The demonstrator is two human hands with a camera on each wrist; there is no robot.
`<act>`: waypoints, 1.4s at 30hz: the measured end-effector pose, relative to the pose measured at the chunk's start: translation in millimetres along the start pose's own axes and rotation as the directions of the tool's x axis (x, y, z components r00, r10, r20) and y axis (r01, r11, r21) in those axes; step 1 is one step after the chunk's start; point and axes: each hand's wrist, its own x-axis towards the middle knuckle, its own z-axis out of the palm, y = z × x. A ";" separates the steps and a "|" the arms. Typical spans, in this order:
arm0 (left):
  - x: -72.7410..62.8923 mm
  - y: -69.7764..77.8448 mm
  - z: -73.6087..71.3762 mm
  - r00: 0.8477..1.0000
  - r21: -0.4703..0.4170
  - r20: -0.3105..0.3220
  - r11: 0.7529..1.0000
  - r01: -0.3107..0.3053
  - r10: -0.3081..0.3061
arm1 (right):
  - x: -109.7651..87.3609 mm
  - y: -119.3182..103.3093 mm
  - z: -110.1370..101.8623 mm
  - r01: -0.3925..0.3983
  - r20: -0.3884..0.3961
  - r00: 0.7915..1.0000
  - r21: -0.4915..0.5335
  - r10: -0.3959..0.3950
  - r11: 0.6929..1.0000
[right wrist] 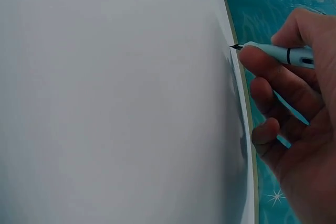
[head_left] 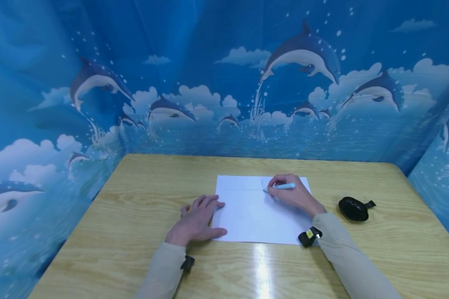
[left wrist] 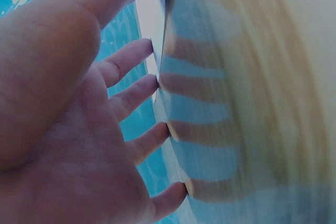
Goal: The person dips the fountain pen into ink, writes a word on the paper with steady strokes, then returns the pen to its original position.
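Note:
A sheet of white paper (head_left: 247, 216) lies on the wooden table, with a thin horizontal line and a short vertical line drawn near its top. My right hand (head_left: 292, 193) pinches a light blue fountain pen (head_left: 285, 186). In the right wrist view the pen's dark nib (right wrist: 236, 47) meets the paper. The nib is close to where the two drawn lines meet in the head view. At the sheet's left edge, my left hand (head_left: 197, 222) rests with spread fingers. In the left wrist view its fingertips (left wrist: 160, 129) touch down on the surface.
A glossy black oval object (head_left: 353, 209) with a short strap lies on the table right of the paper. The wooden table (head_left: 134, 199) extends around the sheet. Behind it hangs a blue curtain (head_left: 209, 50) printed with dolphins. Each wrist carries a small black camera (head_left: 306, 238).

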 end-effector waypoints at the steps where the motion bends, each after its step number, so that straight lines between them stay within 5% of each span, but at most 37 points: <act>1: -0.1 0.0 -0.1 1.000 0.000 0.000 1.000 -0.001 0.001 | -0.4 0.3 0.0 0.003 0.001 1.000 0.006 -0.003 1.000; 12: 1.0 -0.6 1.3 1.000 0.005 0.002 1.000 0.003 -0.003 | -3.6 3.1 -0.9 0.057 0.022 0.998 0.026 -0.058 0.998; 42: 0.6 0.4 1.0 1.000 0.003 -0.002 1.000 0.004 -0.004 | -10.8 -1.8 3.3 -0.002 0.070 0.998 0.049 -0.002 0.999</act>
